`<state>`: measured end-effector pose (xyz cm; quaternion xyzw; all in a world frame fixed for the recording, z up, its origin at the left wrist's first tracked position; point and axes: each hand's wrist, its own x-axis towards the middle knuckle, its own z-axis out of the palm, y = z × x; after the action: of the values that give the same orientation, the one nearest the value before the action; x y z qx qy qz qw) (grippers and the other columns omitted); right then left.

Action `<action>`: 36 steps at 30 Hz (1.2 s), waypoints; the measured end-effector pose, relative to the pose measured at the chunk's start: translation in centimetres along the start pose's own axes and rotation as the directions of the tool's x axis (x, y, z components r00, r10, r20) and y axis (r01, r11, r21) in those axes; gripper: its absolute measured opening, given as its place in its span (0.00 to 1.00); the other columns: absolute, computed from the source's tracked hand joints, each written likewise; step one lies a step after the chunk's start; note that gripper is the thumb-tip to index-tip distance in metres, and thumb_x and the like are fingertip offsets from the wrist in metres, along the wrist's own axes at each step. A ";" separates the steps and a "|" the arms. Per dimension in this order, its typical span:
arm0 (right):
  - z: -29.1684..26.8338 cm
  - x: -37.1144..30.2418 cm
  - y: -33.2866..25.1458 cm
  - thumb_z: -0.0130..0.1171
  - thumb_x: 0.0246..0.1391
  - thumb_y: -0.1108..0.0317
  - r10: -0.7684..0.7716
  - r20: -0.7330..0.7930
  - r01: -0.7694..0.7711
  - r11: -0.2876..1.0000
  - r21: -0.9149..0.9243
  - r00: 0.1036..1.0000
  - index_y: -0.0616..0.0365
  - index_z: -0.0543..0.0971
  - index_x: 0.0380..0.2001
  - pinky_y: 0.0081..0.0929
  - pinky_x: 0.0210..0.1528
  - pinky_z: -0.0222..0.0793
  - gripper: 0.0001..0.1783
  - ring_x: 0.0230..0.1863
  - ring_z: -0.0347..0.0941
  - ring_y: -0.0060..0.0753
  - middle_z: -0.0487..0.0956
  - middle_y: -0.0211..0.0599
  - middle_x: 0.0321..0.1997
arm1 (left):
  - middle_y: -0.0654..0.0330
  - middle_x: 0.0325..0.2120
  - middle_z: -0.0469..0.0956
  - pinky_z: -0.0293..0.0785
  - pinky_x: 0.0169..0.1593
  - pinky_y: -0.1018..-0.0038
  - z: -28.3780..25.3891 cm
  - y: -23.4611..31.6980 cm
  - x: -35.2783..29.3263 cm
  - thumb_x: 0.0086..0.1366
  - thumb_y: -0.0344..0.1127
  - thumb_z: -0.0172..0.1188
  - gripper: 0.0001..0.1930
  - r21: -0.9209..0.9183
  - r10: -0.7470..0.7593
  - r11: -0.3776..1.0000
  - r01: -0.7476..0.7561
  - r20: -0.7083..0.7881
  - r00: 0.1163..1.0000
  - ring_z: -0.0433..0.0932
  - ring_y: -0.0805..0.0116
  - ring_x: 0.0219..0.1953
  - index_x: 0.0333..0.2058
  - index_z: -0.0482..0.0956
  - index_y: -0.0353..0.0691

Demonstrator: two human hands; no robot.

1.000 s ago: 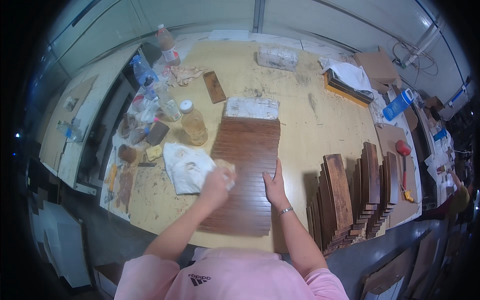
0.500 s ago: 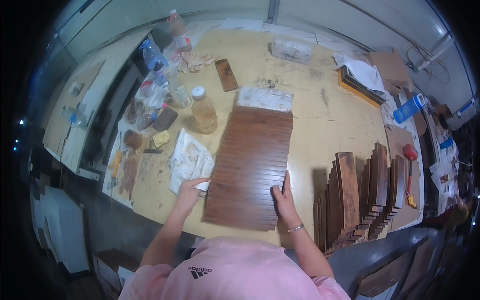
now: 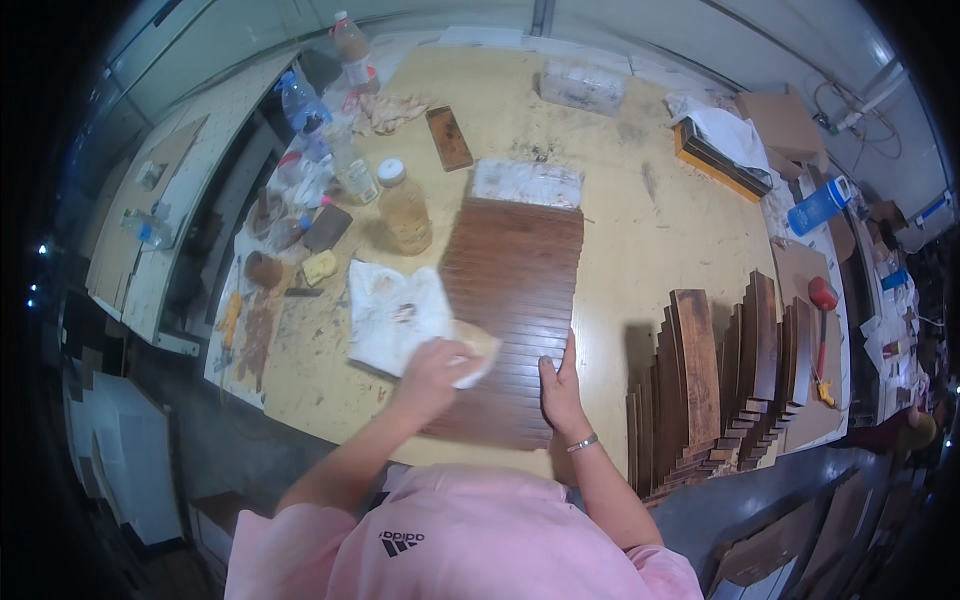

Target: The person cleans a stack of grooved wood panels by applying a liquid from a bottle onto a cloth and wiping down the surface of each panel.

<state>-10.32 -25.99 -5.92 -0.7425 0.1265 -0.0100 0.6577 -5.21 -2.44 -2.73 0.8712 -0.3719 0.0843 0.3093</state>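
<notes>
A row of dark brown wooden strips (image 3: 515,270) lies side by side on the table before me, its far end against a white-wrapped block (image 3: 525,183). My left hand (image 3: 432,380) is closed on a white cloth (image 3: 480,352) over the strips' near left part. Beside it a stained white rag (image 3: 400,315) lies spread; whether it joins the held cloth cannot be made out. My right hand (image 3: 563,390) grips the row's right edge, thumb on top and fingers down the side.
A bottle of amber liquid (image 3: 405,210) stands left of the strips, with more bottles behind. A yellow sponge (image 3: 320,267) lies further left. Stacked curved wooden pieces (image 3: 695,360) stand at right. Beyond them are a red-headed tool (image 3: 823,295) and a blue bottle (image 3: 820,207).
My left hand has moved right, from beside the row onto the strips, carrying cloth. The white rag now lies more spread out. My right hand keeps its place on the edge.
</notes>
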 end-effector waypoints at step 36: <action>14.1 18.1 -7.9 0.70 0.45 0.75 -0.309 0.168 0.333 0.933 -0.139 0.936 0.67 0.51 0.72 0.36 0.75 0.47 0.54 0.77 0.50 0.47 0.56 0.58 0.75 | 0.48 0.54 0.76 0.71 0.62 0.59 -8.1 -10.6 -4.4 0.67 0.21 0.51 0.21 -0.922 -0.792 -0.386 0.011 0.338 0.508 0.77 0.55 0.56 0.59 0.68 0.26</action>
<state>11.13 -15.03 -2.84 -0.8039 -0.0440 -0.0534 0.5908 -0.25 10.64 -3.01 0.3297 0.2054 -0.1204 0.9136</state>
